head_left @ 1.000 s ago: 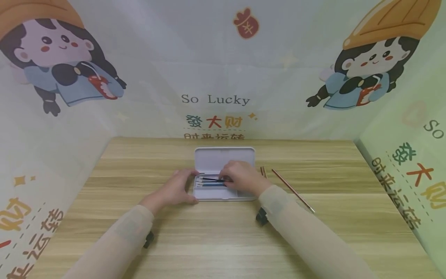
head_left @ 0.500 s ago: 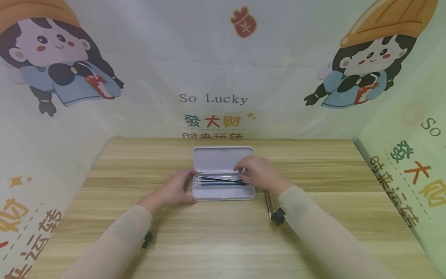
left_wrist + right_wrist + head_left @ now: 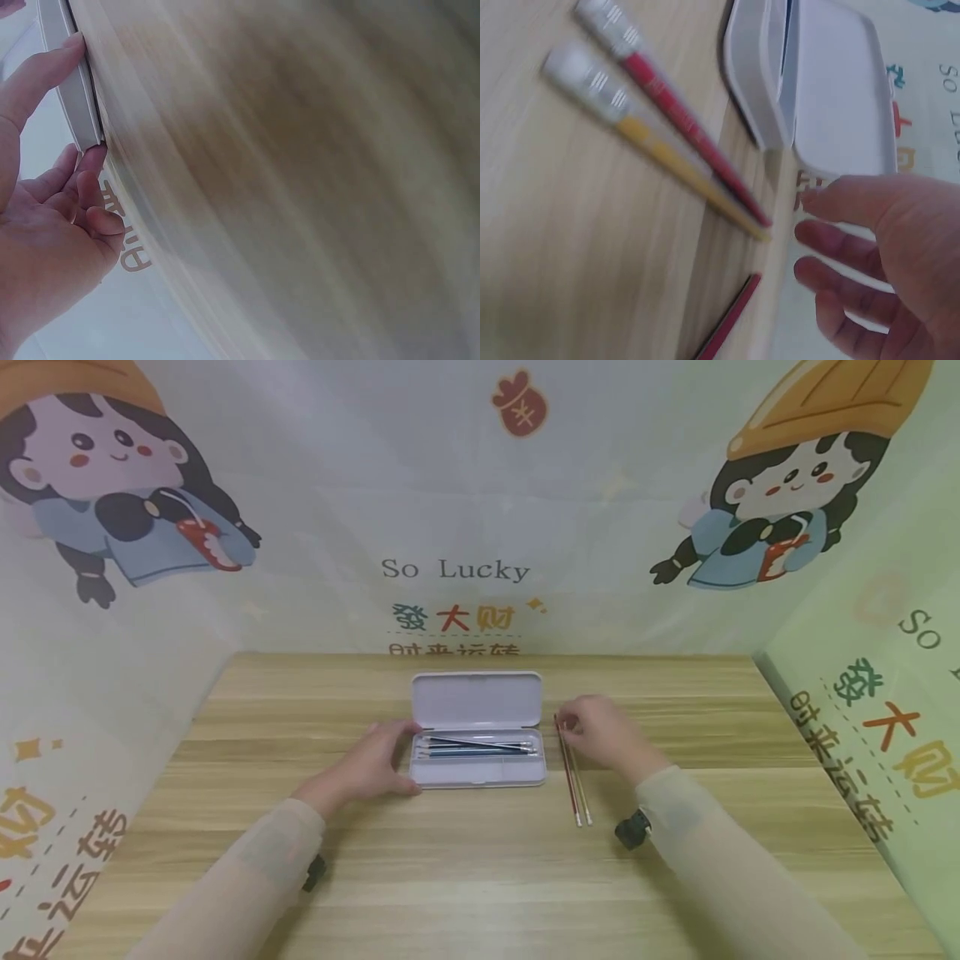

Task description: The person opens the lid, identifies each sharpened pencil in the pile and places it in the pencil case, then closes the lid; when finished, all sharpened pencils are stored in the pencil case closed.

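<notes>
A white pencil case [image 3: 442,772] lies with its lid [image 3: 476,700] raised at the back. Inside its rear compartment are several dark and blue pencils [image 3: 480,748], one slanting across the others. My left hand [image 3: 372,762] grips the case's left end, thumb at the front edge and fingers at the back corner. To the right of the case, a red pencil [image 3: 679,116] and a yellow pencil [image 3: 660,150] lie side by side, erasers toward me. My right hand [image 3: 603,731] hovers at their far ends, fingers loosely bent and apart, holding nothing in the right wrist view.
Another dark red pencil [image 3: 731,315] lies apart on the wood-grain table [image 3: 450,877], hidden by the right arm in the head view. Printed cloth walls [image 3: 450,510] enclose the table's back and sides.
My right hand has let go of the dark pencil in the case and moved right, to the red and yellow pencils. The left hand stays on the case. The head view has shifted slightly.
</notes>
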The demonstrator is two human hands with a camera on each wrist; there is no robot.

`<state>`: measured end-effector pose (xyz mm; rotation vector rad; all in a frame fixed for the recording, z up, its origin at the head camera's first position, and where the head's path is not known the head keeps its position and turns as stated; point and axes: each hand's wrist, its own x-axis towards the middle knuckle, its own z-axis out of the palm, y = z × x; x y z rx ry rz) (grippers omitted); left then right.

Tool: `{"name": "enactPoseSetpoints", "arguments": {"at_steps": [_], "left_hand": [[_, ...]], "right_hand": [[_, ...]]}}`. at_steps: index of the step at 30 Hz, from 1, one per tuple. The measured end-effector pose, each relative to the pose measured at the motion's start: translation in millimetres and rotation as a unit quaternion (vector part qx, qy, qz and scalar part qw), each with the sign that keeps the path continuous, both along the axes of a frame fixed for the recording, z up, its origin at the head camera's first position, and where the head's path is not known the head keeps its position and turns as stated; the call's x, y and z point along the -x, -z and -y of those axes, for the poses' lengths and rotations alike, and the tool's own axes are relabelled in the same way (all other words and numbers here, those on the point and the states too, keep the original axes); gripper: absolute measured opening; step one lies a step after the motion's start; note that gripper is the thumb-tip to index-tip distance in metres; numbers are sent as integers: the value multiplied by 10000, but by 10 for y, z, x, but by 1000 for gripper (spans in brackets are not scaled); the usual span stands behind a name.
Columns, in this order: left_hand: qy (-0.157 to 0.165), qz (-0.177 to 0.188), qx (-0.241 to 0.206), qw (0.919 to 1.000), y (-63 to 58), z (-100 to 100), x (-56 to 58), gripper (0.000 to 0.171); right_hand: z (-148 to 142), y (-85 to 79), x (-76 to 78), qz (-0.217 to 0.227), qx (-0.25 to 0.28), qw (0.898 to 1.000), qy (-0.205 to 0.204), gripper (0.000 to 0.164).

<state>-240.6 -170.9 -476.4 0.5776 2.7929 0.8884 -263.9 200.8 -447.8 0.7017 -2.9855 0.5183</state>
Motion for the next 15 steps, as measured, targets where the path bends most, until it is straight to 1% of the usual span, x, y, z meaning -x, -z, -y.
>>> {"name": "enactPoseSetpoints", "arguments": {"at_steps": [5, 9, 12, 15], "left_hand": [[17, 18, -1, 10000, 15, 1, 2, 94], [33, 17, -46, 10000, 21, 3, 8, 94], [32, 44, -85, 9999, 22, 3, 16, 94], [17, 68, -68, 10000, 24, 9, 22, 94]], "right_hand": [[-170, 47, -29, -74, -385, 9982, 447, 19], [-248, 69, -60, 81, -627, 9947, 816, 16], [-286, 77, -79, 268, -703, 9922, 998, 15], [-304, 85, -82, 369, -718, 9911, 1055, 18]]}}
